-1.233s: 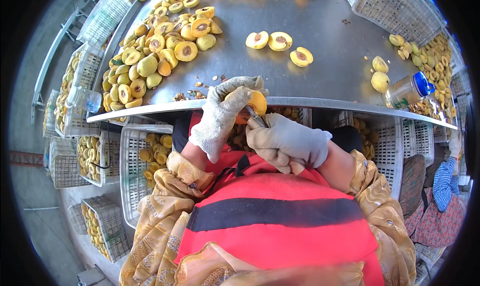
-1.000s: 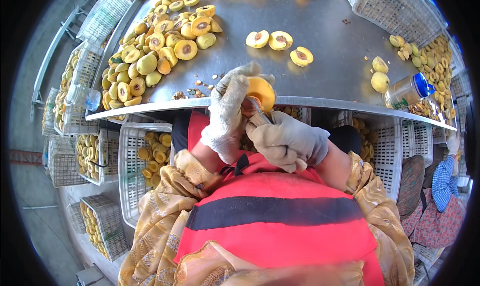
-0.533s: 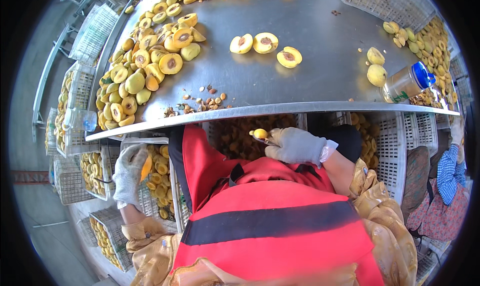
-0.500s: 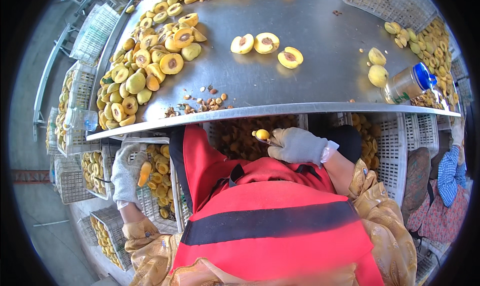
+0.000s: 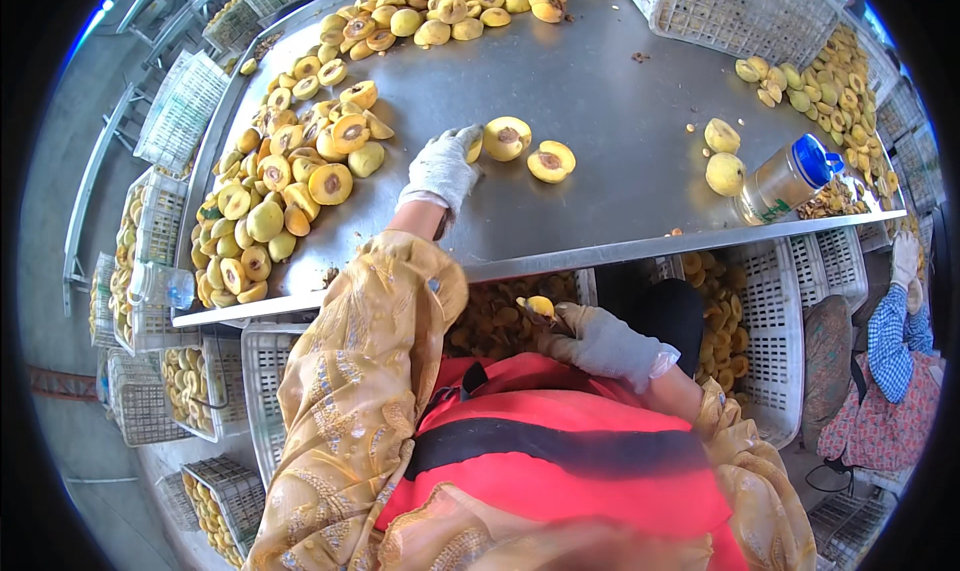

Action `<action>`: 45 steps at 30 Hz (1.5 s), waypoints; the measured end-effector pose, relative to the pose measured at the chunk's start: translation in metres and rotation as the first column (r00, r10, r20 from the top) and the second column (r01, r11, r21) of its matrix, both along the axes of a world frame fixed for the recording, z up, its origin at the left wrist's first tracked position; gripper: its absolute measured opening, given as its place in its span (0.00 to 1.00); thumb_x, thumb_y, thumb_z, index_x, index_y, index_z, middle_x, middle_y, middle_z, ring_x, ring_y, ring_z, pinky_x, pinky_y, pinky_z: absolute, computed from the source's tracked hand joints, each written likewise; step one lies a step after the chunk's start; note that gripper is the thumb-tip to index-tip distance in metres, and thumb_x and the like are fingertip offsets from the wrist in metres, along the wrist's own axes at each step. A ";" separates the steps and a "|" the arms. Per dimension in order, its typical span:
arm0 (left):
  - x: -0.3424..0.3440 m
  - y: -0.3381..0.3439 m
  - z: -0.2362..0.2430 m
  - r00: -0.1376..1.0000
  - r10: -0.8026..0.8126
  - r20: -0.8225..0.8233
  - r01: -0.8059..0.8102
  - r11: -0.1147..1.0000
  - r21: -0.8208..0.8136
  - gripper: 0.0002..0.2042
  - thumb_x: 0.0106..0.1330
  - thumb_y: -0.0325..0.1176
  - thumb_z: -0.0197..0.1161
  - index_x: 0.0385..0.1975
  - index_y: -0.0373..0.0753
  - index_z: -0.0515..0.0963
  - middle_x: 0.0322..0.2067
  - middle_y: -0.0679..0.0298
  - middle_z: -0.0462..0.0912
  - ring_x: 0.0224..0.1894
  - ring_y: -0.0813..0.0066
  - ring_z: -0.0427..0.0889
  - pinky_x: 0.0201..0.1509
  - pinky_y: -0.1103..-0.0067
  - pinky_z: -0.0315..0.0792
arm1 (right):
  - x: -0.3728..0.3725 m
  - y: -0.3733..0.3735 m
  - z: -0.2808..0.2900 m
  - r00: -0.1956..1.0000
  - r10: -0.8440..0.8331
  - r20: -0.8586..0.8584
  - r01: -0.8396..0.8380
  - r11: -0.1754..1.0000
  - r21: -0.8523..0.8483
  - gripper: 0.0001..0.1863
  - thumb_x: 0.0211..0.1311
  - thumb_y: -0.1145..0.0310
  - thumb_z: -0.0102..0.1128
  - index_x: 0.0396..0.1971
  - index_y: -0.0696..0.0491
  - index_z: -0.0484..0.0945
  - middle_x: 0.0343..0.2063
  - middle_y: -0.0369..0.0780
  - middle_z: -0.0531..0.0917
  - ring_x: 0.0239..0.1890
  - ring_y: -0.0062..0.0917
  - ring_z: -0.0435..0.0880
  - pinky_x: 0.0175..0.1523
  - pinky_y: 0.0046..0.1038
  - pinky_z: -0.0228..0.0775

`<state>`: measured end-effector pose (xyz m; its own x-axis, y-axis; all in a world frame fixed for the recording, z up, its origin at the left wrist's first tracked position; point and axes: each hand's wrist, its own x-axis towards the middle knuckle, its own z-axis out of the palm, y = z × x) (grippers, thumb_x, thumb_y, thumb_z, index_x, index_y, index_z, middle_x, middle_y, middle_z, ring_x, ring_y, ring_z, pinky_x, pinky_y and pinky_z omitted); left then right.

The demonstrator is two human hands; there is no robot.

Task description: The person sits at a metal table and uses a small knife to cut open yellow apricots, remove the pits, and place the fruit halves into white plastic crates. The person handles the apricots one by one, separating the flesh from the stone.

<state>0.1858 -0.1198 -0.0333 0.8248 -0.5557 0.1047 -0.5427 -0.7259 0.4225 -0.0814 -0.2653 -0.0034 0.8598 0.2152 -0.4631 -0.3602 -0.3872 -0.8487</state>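
- While the left hand (image 5: pixel 440 169) grasps a peach half (image 5: pixel 475 149), pickup seems underway.
- Lifting it calls for a gentle pinch.
- Right hand (image 5: pixel 605 343) seems clenched around a hidden tool bearing yellow flesh (image 5: pixel 540 305).

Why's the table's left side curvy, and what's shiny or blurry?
In the head view, the fisheye lens bends the left edge of the metal table; same head view, pale glare on that metal; head view again, the red apron looks smeary low down.
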 end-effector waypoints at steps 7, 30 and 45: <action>-0.080 0.082 0.048 0.526 -0.514 -0.677 -0.525 0.430 -0.735 0.20 0.65 0.36 0.59 0.53 0.31 0.70 0.39 0.52 0.79 0.37 0.63 0.82 0.39 0.72 0.79 | 0.008 0.001 0.007 0.960 -0.038 -0.276 0.167 0.872 0.460 0.04 0.59 0.68 0.55 0.31 0.50 0.71 0.22 0.31 0.72 0.18 0.11 0.68 0.21 0.15 0.62; -0.215 0.108 0.046 0.584 -0.433 -0.687 -0.674 0.213 -0.707 0.33 0.63 0.58 0.57 0.58 0.37 0.64 0.51 0.56 0.73 0.54 0.63 0.74 0.62 0.68 0.66 | 0.028 0.074 0.044 0.984 0.133 -0.115 -0.111 0.977 0.180 0.20 0.66 0.57 0.52 0.46 0.59 0.69 0.18 0.36 0.72 0.12 0.17 0.70 0.17 0.22 0.63; -0.208 0.091 0.014 0.903 -0.203 -0.379 -0.369 0.089 -0.925 0.24 0.71 0.50 0.51 0.47 0.32 0.74 0.44 0.59 0.80 0.42 0.73 0.80 0.48 0.77 0.74 | 0.025 0.091 0.048 0.970 0.027 -0.240 0.061 0.934 0.352 0.20 0.66 0.55 0.51 0.42 0.60 0.70 0.19 0.41 0.77 0.11 0.25 0.73 0.15 0.27 0.64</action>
